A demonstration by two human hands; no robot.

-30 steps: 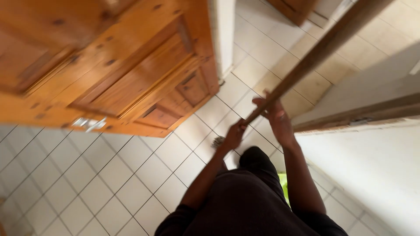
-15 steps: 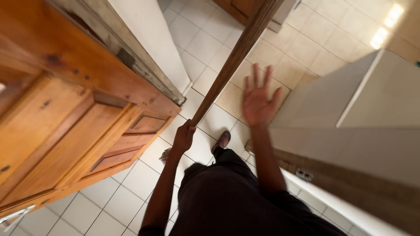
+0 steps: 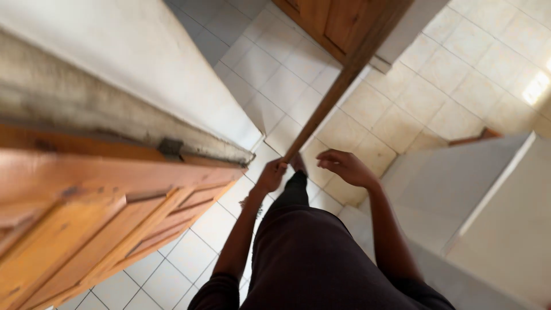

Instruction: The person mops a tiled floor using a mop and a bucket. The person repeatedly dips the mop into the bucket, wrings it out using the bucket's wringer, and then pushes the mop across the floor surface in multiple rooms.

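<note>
Left hand: you gripped the wooden pole.
Right hand: loosely open, held nothing.
Risk: one-handed, your pole could strike the wooden door.

A long stick is seen running from the upper right of the frame down to the centre, where its lower part is gripped by the left hand. The right hand is held just right of the stick, apart from it. A shoe is placed on the tiled floor between the two hands, just below the stick. An open door is found at the lower left, with a wall above it in the upper left. A second door is located at the top centre, behind the stick. Another wall fills the lower right.
</note>
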